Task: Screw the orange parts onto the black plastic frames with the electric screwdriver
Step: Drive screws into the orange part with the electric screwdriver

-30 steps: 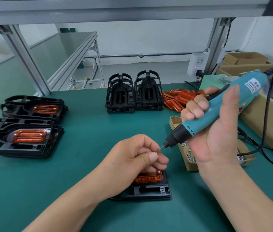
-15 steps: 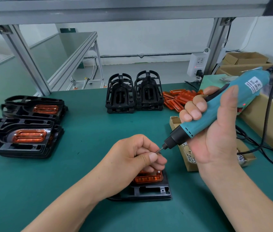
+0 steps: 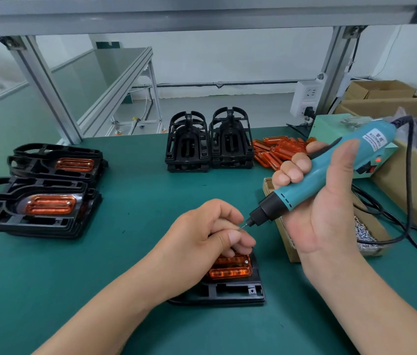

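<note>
The person is working with a bare left hand [image 3: 202, 242] and a bare right hand [image 3: 322, 208]. The left forearm [image 3: 105, 311] and right forearm [image 3: 371, 303] are showing uncovered all the way down to the lower edge of view. The fingers [image 3: 302, 162] are showing short, plain, neatly trimmed nails [image 3: 234, 237]. Fine creases are lining the knuckles and the right wrist.
</note>
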Motion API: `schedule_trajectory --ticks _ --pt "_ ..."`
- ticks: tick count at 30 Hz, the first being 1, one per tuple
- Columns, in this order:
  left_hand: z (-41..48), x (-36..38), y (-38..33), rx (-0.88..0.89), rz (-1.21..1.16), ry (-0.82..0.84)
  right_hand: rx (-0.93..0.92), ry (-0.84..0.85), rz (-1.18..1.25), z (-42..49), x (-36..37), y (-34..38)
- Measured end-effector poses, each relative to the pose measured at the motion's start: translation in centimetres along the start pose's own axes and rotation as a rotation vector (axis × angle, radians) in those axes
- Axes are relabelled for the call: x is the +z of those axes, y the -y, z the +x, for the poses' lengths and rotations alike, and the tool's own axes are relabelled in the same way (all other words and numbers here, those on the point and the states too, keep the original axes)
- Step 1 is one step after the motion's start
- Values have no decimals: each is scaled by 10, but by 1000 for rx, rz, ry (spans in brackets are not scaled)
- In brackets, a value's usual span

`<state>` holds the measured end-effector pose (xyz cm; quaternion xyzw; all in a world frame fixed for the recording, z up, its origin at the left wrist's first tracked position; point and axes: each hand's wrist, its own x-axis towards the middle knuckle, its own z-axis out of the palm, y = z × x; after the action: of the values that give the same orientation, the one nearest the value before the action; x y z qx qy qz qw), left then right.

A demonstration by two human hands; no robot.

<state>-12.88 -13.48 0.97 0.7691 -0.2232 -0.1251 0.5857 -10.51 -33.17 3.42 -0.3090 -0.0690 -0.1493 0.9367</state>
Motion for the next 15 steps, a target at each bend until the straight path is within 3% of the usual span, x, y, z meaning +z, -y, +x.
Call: schedule_trajectory --ticks 4,15 --pt "-1 -4 -4 -22 -191 82 -7 95 -12 -1 3 5" --pt "1 -10 2 -6 5 63 10 11 -1 -1 -2 1"
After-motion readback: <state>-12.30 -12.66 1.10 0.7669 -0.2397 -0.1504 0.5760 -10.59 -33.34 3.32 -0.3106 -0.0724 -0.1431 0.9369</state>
